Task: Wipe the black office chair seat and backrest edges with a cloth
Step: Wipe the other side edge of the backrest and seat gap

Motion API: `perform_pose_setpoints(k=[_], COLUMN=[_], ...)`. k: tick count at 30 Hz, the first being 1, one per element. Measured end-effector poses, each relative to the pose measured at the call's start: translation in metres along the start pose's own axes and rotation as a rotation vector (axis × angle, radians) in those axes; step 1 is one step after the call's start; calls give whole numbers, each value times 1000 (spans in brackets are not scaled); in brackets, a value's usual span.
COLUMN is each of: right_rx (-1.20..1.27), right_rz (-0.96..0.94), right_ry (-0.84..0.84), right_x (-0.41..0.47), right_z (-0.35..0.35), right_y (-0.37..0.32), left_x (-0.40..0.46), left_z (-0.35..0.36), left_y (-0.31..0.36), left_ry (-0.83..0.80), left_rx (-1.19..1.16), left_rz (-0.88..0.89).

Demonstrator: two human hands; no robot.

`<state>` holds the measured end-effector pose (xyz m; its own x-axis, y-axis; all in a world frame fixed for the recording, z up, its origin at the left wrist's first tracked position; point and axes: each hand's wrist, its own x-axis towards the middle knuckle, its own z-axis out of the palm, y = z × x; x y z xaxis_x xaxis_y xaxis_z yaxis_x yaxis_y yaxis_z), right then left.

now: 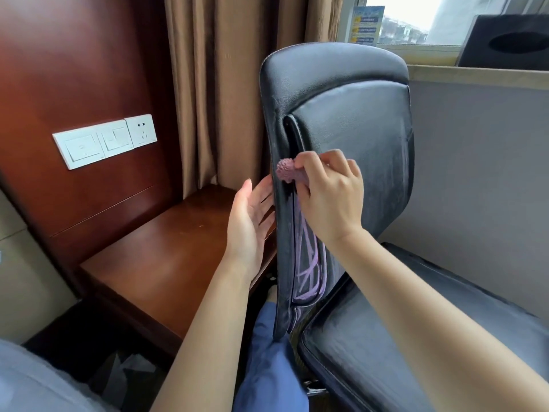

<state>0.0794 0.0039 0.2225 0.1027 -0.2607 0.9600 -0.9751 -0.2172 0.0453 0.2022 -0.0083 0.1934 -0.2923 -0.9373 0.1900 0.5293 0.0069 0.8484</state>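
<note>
At the centre of the frame the right hand (329, 191) is clenched on one bunched purple cloth (286, 171), pressing it against the left edge of the black chair's backrest (341, 120). That edge runs nearly upright, from the top centre down towards the bottom centre. The left hand (249, 224) is released, fingers spread flat against the back of that edge just below the cloth. The single seat (416, 328) lies lower right, nearer the right arm.
</note>
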Motion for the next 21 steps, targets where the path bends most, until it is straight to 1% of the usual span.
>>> perform_pose_setpoints(k=[3,6,8,10,11,14,17,19,21], right_rx=[6,-18,8,25,10,-59,-55,-62,-37], right_rz=[24,-21,-54,-30,-9,12,24,14,14], right_ry=[-50,-52,28,116,128,48,-30,-53,-33], right_x=[-21,-41,-29,-3,10,22,-5,-23,-17], right_z=[2,0,-3,-6,-5,2,3,0,-1], right_y=[-3,-4,-3,-3,-2,1,-3,-7,-7], left_x=[1,2,2,1,1,-1,1,2,2], left_z=[-1,-1,-1,0,0,0,-1,-1,0], left_y=[0,-1,-2,-2,-2,0,-1,-2,-2], left_ry=[-13,-26,-14,10,24,47,25,9,5], left_rx=[15,20,14,7,6,-6,12,27,31], left_rz=[0,-6,-6,-4,-3,1,-1,-5,1])
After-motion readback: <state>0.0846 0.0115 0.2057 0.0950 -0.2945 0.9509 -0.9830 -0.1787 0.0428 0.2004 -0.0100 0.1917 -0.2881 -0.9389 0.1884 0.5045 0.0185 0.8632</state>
